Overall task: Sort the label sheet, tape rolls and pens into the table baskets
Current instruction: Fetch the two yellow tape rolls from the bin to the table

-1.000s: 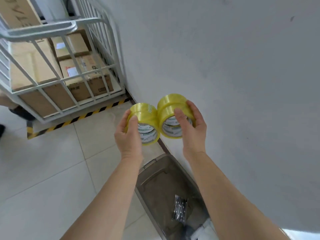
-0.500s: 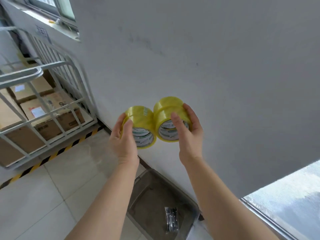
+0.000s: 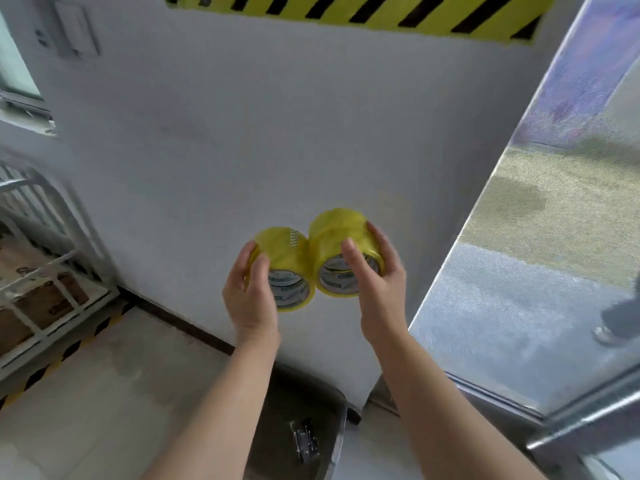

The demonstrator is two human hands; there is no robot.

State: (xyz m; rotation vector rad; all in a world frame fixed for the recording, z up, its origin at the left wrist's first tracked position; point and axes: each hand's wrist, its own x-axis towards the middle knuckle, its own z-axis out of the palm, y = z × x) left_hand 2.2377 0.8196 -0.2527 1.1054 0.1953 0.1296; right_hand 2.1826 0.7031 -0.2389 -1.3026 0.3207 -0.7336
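I hold two yellow tape rolls side by side in front of a white wall, touching each other. My left hand [image 3: 251,299] grips the left tape roll [image 3: 282,258], thumb on its near rim. My right hand [image 3: 377,289] grips the right tape roll [image 3: 337,237], thumb across its open core. Both rolls show white printed cores facing me. Below my forearms a dark translucent bin [image 3: 298,410] sits on the floor with a small bundle of dark pens [image 3: 304,441] inside. No table baskets or label sheet are in view.
A white metal cage trolley [image 3: 41,271] with cardboard boxes stands at the left, beside black-and-yellow floor tape [image 3: 69,348]. A hazard-striped strip [image 3: 363,12] runs along the wall top. At the right a glass door [image 3: 536,271] opens to pavement, where someone's shoe [image 3: 606,334] shows.
The view has swung up and to the right; the trolley slid left and the glass door came into sight. Both hands kept the rolls together, at nearly the same height.
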